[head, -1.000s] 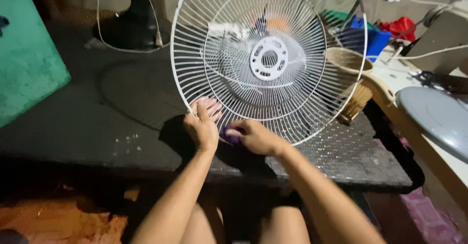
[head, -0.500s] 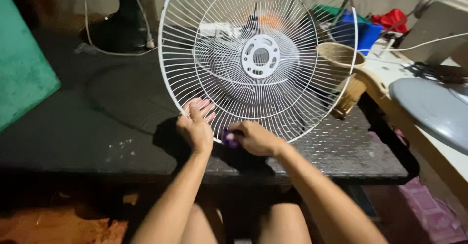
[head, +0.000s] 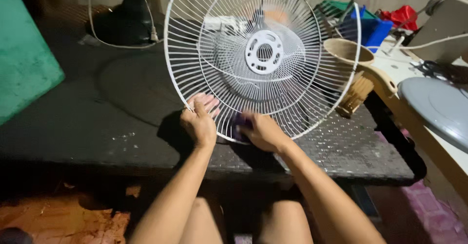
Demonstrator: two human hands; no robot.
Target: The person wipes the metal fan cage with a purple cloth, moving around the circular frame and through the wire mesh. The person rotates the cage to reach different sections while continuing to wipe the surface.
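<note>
A round white wire fan guard (head: pixel 263 54) stands on edge on a dark table (head: pixel 97 122), tilted away from me. My left hand (head: pixel 200 119) grips its lower left rim, fingers hooked through the wires. My right hand (head: pixel 261 131) presses a small purple object (head: pixel 241 123), which looks like a cloth or sponge, against the wires at the guard's bottom edge. The hand hides most of the purple thing. My bare arms and knees show at the bottom of the view.
A woven basket (head: pixel 353 73) and blue containers (head: pixel 368 29) sit behind the guard at right. A grey round lid (head: pixel 434 107) lies on a light bench at far right. A fan base with a white cord (head: pixel 124 17) stands at back left, beside a green panel (head: pixel 24 63).
My right hand has slid the purple object up and slightly right along the guard's lower wires. The left hand keeps its hold on the rim. The view shifted a little.
</note>
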